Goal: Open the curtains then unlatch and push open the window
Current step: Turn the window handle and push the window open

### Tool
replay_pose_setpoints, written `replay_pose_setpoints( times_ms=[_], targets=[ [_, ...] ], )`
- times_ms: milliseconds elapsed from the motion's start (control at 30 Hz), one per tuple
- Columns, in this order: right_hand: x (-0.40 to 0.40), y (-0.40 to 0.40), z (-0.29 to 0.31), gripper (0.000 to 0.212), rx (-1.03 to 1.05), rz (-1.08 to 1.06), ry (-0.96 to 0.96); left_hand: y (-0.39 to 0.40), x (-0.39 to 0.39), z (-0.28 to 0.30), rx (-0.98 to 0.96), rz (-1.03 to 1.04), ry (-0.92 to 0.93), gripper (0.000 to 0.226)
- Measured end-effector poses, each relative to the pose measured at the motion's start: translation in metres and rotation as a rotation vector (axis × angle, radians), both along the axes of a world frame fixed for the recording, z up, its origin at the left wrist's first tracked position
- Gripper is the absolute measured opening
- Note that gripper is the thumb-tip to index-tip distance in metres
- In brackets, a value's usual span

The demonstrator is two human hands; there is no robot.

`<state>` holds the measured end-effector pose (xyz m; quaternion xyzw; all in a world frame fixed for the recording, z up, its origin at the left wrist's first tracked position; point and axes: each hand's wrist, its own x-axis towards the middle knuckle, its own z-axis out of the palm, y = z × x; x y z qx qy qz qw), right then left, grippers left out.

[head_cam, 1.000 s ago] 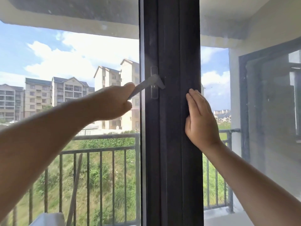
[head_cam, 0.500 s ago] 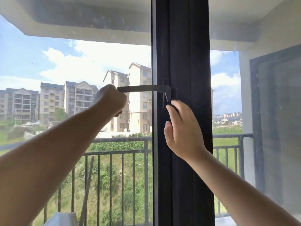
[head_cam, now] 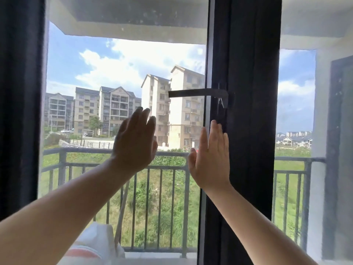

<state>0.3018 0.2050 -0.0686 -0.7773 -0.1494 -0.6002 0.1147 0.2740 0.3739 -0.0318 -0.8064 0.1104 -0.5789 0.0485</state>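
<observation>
A dark-framed window fills the view, its glass pane (head_cam: 99, 77) on the left and a thick dark upright frame (head_cam: 248, 131) right of centre. The grey latch handle (head_cam: 196, 92) points horizontally to the left from the frame. My left hand (head_cam: 136, 138) is open with its palm toward the glass, below and left of the handle. My right hand (head_cam: 211, 157) is open too, fingers up, against the frame's left edge just under the handle. Neither hand holds anything. A dark curtain (head_cam: 19, 111) hangs pulled aside at the far left.
Outside, a metal balcony railing (head_cam: 152, 165) runs across, with grass and apartment blocks beyond. A white sack (head_cam: 95, 243) and a wooden stick (head_cam: 121, 213) lie on the balcony at the lower left. A second pane (head_cam: 294, 111) and a white wall are on the right.
My left hand has let go of the handle and moved down to the glass, opening flat. My right hand slid lower and left on the frame. The view has pulled back, showing the curtain.
</observation>
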Motion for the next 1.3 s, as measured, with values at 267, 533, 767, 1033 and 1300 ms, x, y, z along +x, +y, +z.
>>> replay_pose_setpoints(
  times_ms=[267,533,767,1033,1300],
  targets=[
    [0.014,0.009,-0.022,0.062,0.039,-0.054,-0.006,0.034,0.014,-0.037,0.118,0.008,0.122,0.068],
    [0.024,0.012,-0.022,0.052,0.055,-0.102,-0.087,0.057,0.035,-0.042,0.233,-0.052,0.046,0.063],
    [0.044,0.016,-0.021,0.037,0.057,-0.171,-0.155,0.061,0.063,-0.053,0.245,0.025,-0.073,0.060],
    [0.097,0.019,-0.021,0.032,0.058,-0.121,-0.186,0.063,0.095,-0.055,0.264,0.168,-0.125,0.062],
    [0.134,0.024,-0.022,0.037,0.066,-0.055,-0.151,0.066,0.116,-0.055,0.301,0.259,-0.153,0.060]
  ],
)
